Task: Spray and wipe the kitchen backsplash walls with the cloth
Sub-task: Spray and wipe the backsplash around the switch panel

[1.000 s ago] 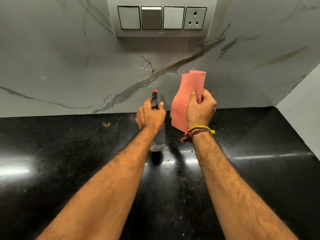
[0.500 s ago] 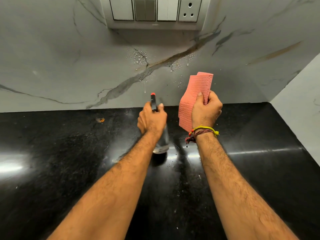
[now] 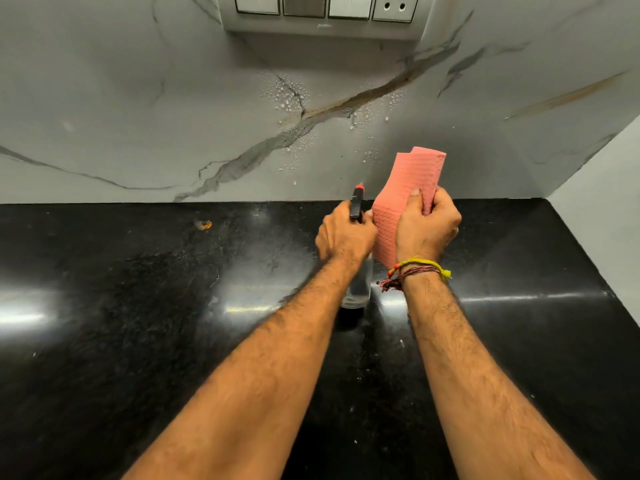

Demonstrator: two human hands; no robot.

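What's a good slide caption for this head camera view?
Left hand aims a spray bottle at the droplet-speckled marble backsplash while the right hand holds a pink cloth ready.

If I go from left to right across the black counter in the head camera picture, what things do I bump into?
Little orange speck → left hand gripping the spray bottle → pink cloth → right hand holding it → the white side wall.
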